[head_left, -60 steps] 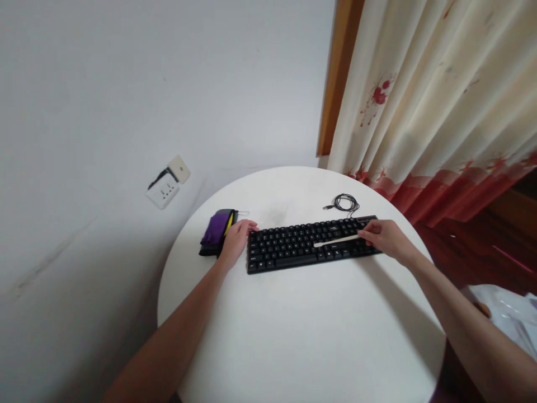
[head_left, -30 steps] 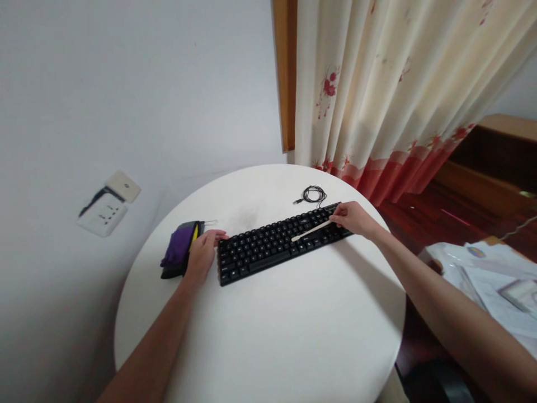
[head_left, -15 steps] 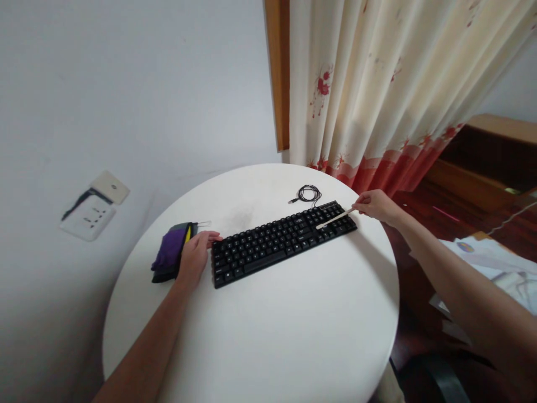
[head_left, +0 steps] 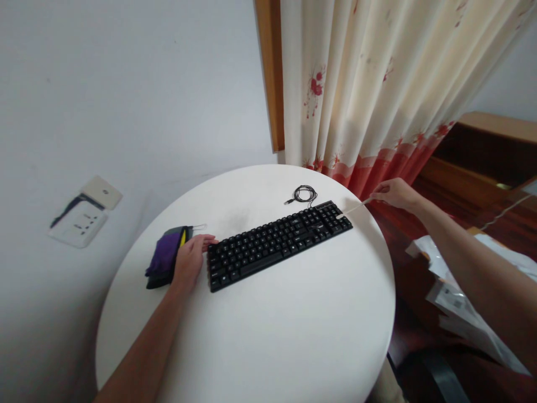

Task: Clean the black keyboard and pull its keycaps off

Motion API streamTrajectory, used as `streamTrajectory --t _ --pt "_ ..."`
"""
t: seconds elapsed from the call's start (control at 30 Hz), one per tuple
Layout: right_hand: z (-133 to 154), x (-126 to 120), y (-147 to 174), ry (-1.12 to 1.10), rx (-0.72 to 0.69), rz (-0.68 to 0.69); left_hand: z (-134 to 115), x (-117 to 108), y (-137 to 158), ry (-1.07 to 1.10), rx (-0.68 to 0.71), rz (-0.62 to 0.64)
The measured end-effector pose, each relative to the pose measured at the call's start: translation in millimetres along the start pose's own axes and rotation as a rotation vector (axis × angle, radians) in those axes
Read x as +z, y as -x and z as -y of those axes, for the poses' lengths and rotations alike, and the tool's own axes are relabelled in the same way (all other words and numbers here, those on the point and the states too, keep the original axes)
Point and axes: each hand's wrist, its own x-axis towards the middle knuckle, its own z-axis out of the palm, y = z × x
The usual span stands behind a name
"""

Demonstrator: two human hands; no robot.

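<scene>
While your right hand [head_left: 395, 194] pinches the white stick [head_left: 354, 209] right of centre, tip at the right end of the mid-frame keyboard [head_left: 268, 246], your left hand [head_left: 190, 258] rests unclenched, gripping nothing, at its left end. Done versus left: can't tell.

the keyboard [head_left: 260, 252] is plastic, mostly matt; the pale stick [head_left: 354, 209] looks smooth, its material unclear. the tabletop [head_left: 260, 330] is smooth with a faint sheen. the purple pouch [head_left: 165, 252] is creased cloth, the curtain [head_left: 348, 84] pleated fabric, the trim [head_left: 272, 84] smooth wood, the socket plate [head_left: 79, 225] plastic, the wall [head_left: 126, 101] matt.
</scene>
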Motion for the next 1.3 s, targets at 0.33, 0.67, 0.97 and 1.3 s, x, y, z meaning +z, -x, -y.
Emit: streamTrajectory --t 0.33,0.67,0.97,1.3 --pt "-8.9 9.9 -6.8 0.059 -0.015 0.102 5.3 -1.5 -3.0 -0.015 0.005 0.003" --pt "-10.4 -5.2 -3.6 0.067 0.034 0.048 1.9 0.2 -1.4 -0.014 0.019 -0.008" --pt "-1.9 23.3 1.9 -0.010 0.010 0.087 -0.8 1.6 -0.4 0.011 0.026 -0.013" --pt "77.9 66.3 49.7 -0.479 -0.059 0.129 4.3 2.3 0.3 0.081 0.026 0.000"
